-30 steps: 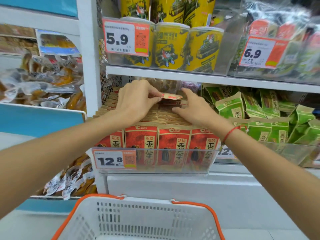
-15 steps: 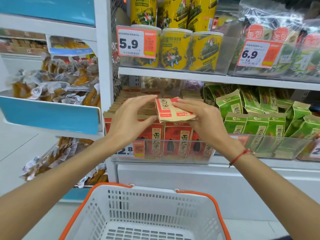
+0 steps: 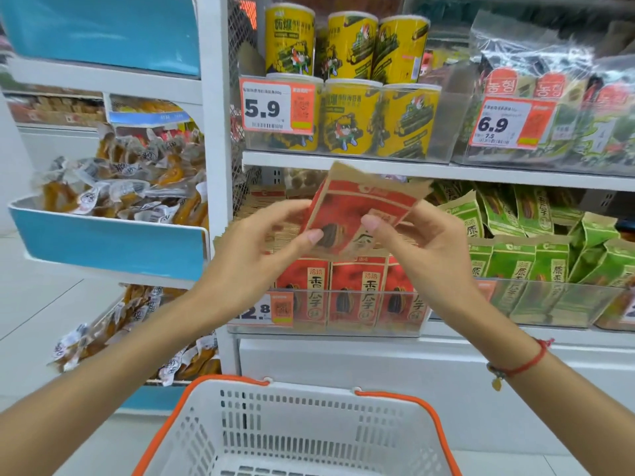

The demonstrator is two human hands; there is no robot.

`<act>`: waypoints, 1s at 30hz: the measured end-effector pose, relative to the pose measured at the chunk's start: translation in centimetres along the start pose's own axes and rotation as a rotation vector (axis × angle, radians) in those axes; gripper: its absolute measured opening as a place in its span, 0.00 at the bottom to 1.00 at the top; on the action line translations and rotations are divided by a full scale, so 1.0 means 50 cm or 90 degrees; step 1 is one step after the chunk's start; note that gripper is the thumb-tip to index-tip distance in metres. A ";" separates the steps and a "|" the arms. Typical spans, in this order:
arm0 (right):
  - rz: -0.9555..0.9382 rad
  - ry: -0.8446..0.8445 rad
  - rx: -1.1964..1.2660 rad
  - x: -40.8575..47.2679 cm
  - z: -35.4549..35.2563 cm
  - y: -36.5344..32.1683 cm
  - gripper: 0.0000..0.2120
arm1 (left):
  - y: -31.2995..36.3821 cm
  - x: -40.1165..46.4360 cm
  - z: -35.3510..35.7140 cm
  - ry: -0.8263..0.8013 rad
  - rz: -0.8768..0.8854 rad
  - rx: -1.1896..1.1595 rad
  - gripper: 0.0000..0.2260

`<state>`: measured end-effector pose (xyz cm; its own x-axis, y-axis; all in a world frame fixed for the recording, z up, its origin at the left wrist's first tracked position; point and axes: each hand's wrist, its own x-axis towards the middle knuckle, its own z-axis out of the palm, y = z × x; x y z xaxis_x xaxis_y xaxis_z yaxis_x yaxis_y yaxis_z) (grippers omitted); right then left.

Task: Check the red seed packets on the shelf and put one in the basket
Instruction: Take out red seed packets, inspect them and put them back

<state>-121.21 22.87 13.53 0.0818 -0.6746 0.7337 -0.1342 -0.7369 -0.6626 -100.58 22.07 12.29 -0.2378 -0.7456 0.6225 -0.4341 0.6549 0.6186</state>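
From the head view, I am seeing both hands holding one flat red seed packet (image 3: 357, 214) of kraft paper in the air, tilted, in front of the shelf (image 3: 343, 168) and above the basket (image 3: 295, 424). My left hand (image 3: 254, 255) is pinching its lower left edge, thumb on the printed face; my right hand (image 3: 426, 249) is pinching the right side, fingers curled behind. More red packets (image 3: 347, 290) are standing upright in a clear plastic tray. The basket is white perforated plastic with an orange rim. Glossy yellow cylindrical tins (image 3: 350, 118) are sitting on the shelf above.
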 end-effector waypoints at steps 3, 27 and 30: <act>0.100 0.008 0.030 -0.009 0.013 0.005 0.08 | 0.009 -0.025 0.013 -0.047 -0.087 -0.102 0.16; 0.446 -0.072 -0.073 -0.051 0.038 0.084 0.16 | -0.027 -0.078 0.073 -0.067 -0.425 -0.328 0.12; 0.491 -0.078 -0.078 -0.051 0.036 0.083 0.20 | -0.027 -0.078 0.076 -0.066 -0.422 -0.326 0.11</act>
<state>-120.21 21.46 8.66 0.0288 -0.9985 0.0468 -0.3040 -0.0534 -0.9512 -102.37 23.63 7.22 -0.1624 -0.9865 0.0229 -0.0708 0.0348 0.9969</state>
